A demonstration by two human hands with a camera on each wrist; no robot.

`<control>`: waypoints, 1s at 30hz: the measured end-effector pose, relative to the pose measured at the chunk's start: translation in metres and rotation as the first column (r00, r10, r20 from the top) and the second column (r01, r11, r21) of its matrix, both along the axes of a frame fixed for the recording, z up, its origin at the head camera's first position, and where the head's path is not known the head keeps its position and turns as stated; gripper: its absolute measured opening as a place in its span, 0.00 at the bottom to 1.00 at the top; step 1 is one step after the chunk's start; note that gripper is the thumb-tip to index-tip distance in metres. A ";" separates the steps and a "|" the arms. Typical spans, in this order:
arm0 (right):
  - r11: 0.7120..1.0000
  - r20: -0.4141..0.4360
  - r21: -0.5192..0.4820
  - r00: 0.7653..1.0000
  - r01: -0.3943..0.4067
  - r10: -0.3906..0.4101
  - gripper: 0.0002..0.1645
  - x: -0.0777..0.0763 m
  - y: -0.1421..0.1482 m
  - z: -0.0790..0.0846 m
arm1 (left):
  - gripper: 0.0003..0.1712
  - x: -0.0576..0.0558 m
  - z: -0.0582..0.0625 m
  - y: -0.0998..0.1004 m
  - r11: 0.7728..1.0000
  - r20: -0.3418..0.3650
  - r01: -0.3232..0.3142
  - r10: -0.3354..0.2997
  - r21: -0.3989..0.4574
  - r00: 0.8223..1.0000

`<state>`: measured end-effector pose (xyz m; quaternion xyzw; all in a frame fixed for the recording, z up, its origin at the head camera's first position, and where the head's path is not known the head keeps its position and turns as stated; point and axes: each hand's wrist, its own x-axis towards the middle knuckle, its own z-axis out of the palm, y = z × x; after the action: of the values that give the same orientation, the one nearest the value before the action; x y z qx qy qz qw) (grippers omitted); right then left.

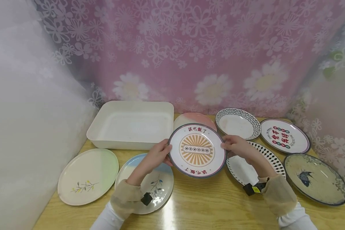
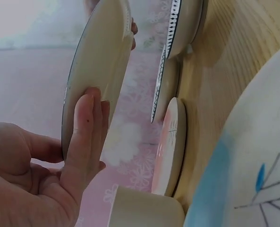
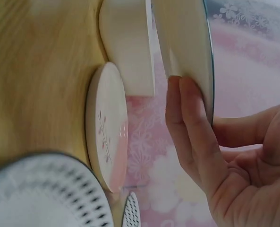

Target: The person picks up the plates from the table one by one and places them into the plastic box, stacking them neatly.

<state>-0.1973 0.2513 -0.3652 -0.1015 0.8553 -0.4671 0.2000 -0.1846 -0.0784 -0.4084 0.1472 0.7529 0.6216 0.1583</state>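
Between both hands a round white plate (image 1: 197,150) is held up, its face tilted toward the head camera, with orange rays at the centre, red characters and a dark blue rim. My left hand (image 1: 158,154) grips its left edge; in the left wrist view the fingers (image 2: 85,127) lie under the plate's pale underside with the thumb at the rim. The opposite edge is pinched by my right hand (image 1: 240,147), whose fingers (image 3: 199,127) support the underside. Wood shows beneath the raised plate, and it overlaps a pink-and-cream plate (image 1: 199,117) in the head view.
A white rectangular bin (image 1: 129,144) stands at the back left. Green-edged (image 1: 87,175) and blue-edged (image 1: 161,201) plates lie in front of it. On the right are a zigzag-rimmed bowl (image 1: 237,123), a diamond-rimmed dish (image 1: 271,155), a red-lettered plate (image 1: 297,135) and a fish plate (image 1: 323,179).
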 end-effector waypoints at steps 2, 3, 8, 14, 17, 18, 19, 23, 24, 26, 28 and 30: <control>0.999 -0.004 -0.046 1.000 0.020 -0.020 0.19 0.005 -0.003 -0.004 | 0.20 0.000 -0.002 -0.003 1.000 0.013 -0.004 0.004 0.003 1.000; 0.998 -0.007 -0.063 0.999 0.031 -0.031 0.18 0.007 -0.005 -0.006 | 0.21 0.001 -0.003 -0.004 1.000 0.021 -0.011 0.011 0.000 1.000; 0.991 -0.022 -0.112 0.996 0.080 -0.083 0.18 0.014 -0.010 -0.013 | 0.31 0.002 -0.006 -0.005 0.997 0.057 -0.060 0.062 -0.038 0.996; 0.987 -0.038 -0.121 0.993 0.106 -0.111 0.23 0.021 -0.014 -0.018 | 0.31 0.002 -0.008 -0.007 0.995 0.047 -0.079 0.081 -0.053 0.996; 0.985 -0.024 -0.132 0.993 0.113 -0.117 0.25 0.023 -0.015 -0.022 | 0.30 0.002 -0.007 -0.009 0.996 0.046 -0.071 0.073 -0.050 0.996; 0.984 -0.019 -0.139 0.993 0.114 -0.117 0.25 0.024 -0.016 -0.024 | 0.30 0.002 -0.007 -0.010 0.997 0.046 -0.067 0.069 -0.048 0.997; 0.983 -0.017 -0.146 0.993 0.114 -0.118 0.25 0.025 -0.016 -0.025 | 0.31 0.002 -0.007 -0.011 0.997 0.048 -0.062 0.065 -0.048 0.997; 0.977 -0.019 -0.178 0.992 0.116 -0.121 0.25 0.028 -0.017 -0.029 | 0.31 0.001 -0.006 -0.013 0.997 0.066 -0.055 0.058 -0.052 0.996; 0.976 -0.022 -0.183 0.992 0.116 -0.122 0.26 0.029 -0.017 -0.029 | 0.31 0.001 -0.006 -0.014 0.997 0.069 -0.056 0.059 -0.052 0.996; 0.975 -0.026 -0.190 0.992 0.115 -0.122 0.27 0.029 -0.018 -0.030 | 0.31 0.000 -0.006 -0.015 0.996 0.072 -0.061 0.065 -0.061 0.995; 0.975 -0.032 -0.188 0.992 0.115 -0.123 0.28 0.030 -0.019 -0.030 | 0.31 0.000 -0.005 -0.016 0.996 0.069 -0.066 0.070 -0.065 0.995; 0.975 -0.035 -0.186 0.991 0.121 -0.129 0.29 0.029 -0.019 -0.029 | 0.31 0.000 -0.003 -0.017 0.996 0.067 -0.068 0.073 -0.065 0.995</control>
<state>-0.1678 0.2326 -0.3945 -0.0763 0.8178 -0.5530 0.1401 -0.1845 -0.0958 -0.4115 0.0938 0.7709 0.6075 0.1669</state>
